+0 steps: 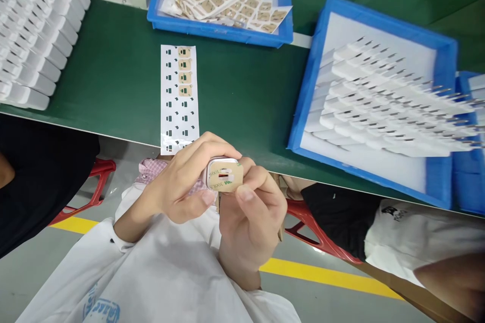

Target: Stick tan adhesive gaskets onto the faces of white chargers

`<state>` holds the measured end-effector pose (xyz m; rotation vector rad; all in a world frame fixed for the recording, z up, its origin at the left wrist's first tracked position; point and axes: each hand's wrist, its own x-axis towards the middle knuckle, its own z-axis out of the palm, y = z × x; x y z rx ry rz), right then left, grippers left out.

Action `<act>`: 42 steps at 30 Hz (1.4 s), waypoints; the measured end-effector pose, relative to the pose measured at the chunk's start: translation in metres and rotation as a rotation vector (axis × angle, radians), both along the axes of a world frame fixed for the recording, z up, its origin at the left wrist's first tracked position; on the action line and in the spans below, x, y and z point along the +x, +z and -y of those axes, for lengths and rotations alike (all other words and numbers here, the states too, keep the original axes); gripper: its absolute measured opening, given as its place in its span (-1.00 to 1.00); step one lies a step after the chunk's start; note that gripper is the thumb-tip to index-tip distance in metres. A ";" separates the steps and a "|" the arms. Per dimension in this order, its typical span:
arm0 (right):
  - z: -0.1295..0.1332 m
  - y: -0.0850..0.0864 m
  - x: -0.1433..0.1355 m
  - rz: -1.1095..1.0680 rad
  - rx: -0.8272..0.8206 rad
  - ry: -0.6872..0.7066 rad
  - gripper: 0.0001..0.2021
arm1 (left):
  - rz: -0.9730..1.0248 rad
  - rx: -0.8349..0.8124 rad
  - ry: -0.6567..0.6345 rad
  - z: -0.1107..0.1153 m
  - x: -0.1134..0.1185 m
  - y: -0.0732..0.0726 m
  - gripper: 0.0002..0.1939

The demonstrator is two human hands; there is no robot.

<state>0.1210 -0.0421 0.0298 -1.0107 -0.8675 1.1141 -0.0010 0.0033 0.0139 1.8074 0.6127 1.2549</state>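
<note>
My left hand (185,176) wraps round a small white housing (208,174), held above my lap just off the table's front edge. A tan adhesive sticker (232,177) with a slot in its middle lies on the housing's upward face. Thumb and forefinger of my right hand (253,202) pinch the sticker's right edge. Behind my hands, a white backing sheet (176,111) lies on the green table (242,91), with several tan stickers at its upper right and bare cut-outs elsewhere.
Sticker sheets fill a blue tray (220,32) at the back. Rows of white pronged housings stand in another blue tray (310,86) at right. More white housings (38,40) are stacked at far left. People sit on both sides, near red stools (100,181).
</note>
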 end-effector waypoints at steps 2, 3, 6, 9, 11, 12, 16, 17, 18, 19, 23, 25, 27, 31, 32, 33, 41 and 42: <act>0.000 0.000 0.000 0.020 0.004 -0.014 -0.71 | -0.016 -0.006 0.010 0.000 0.000 0.001 -0.59; 0.000 0.000 0.000 0.026 0.009 -0.020 -0.72 | -0.020 -0.008 0.014 0.001 0.000 0.001 -0.58; 0.001 -0.001 0.000 0.013 0.020 -0.014 -0.74 | -0.020 -0.023 0.021 0.001 0.001 0.002 -0.58; 0.002 -0.003 0.000 0.025 0.006 -0.006 -0.75 | -0.007 -0.033 0.015 0.001 0.002 0.001 -0.61; 0.002 -0.004 0.000 0.052 0.001 -0.014 -0.75 | -0.003 -0.028 0.015 0.001 0.002 0.000 -0.61; 0.002 -0.004 0.000 0.064 0.002 -0.019 -0.74 | -0.002 -0.021 0.017 0.000 0.003 0.000 -0.62; 0.002 -0.006 0.000 0.099 0.010 -0.041 -0.75 | 0.000 0.011 0.027 -0.002 0.005 -0.003 -0.65; 0.002 -0.006 0.000 0.114 0.018 -0.045 -0.75 | -0.001 0.020 0.031 -0.002 0.005 -0.004 -0.65; 0.002 -0.006 0.001 0.141 0.034 -0.052 -0.75 | -0.001 0.031 0.040 -0.002 0.006 -0.006 -0.66; 0.002 -0.007 0.001 0.186 0.054 -0.064 -0.76 | -0.004 0.044 0.054 -0.003 0.006 -0.007 -0.66; -0.001 -0.007 0.009 0.528 0.122 -0.153 -0.78 | -0.039 0.078 0.101 -0.004 0.006 -0.013 -0.67; -0.003 -0.007 0.015 0.677 0.129 -0.189 -0.76 | -0.043 0.071 0.097 -0.005 0.007 -0.015 -0.68; -0.003 -0.006 0.020 0.737 0.100 -0.183 -0.73 | -0.024 0.054 0.088 -0.005 0.008 -0.017 -0.68; 0.000 -0.003 0.023 0.684 -0.016 0.043 -0.69 | 0.054 -0.030 0.027 -0.003 0.012 -0.017 -0.64; 0.001 -0.003 0.022 0.659 -0.036 0.095 -0.70 | 0.068 -0.060 0.012 -0.002 0.013 -0.017 -0.61; 0.003 -0.002 0.021 0.636 -0.051 0.128 -0.71 | 0.075 -0.087 0.007 -0.001 0.014 -0.017 -0.58; -0.003 -0.016 0.029 0.580 -0.006 0.194 -0.65 | 0.102 -0.131 0.015 0.000 0.014 -0.026 -0.45; -0.005 -0.017 0.030 0.574 -0.010 0.203 -0.63 | 0.095 -0.136 0.011 0.000 0.015 -0.028 -0.41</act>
